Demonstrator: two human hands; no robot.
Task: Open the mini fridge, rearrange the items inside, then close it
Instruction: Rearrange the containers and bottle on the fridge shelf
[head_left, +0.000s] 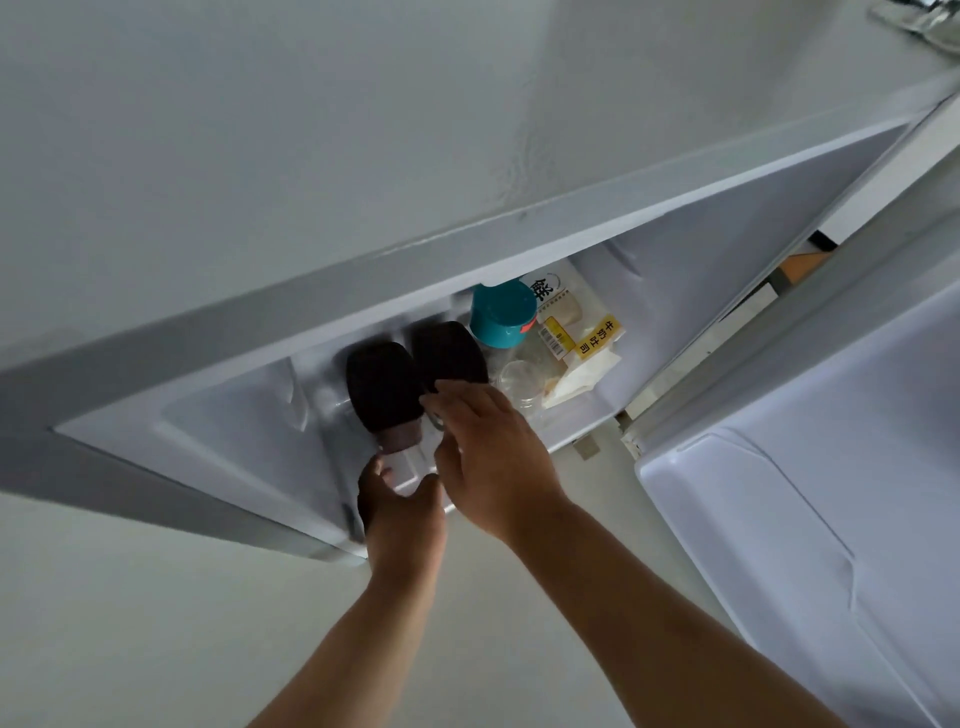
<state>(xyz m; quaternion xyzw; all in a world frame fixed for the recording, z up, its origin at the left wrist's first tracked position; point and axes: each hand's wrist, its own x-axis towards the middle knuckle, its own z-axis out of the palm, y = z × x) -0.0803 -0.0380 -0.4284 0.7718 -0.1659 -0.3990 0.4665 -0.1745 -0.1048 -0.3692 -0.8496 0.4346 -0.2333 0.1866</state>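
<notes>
The mini fridge (467, 244) stands open below me, its door (779, 519) swung out to the right. Two dark bottles lie side by side on its floor, necks toward me. My left hand (400, 504) is closed around the white cap end of the left dark bottle (382, 389). My right hand (493, 457) covers the neck of the right dark bottle (449, 353), fingers curled over it. Behind them stand a teal-lidded jar (503, 317) and a bread bag with a yellow label (584, 338).
A clear plastic cup (514, 379) lies between the right bottle and the bread bag. The fridge's left inner wall (234, 426) is close to the left bottle. Pale floor (156, 623) lies in front of the fridge.
</notes>
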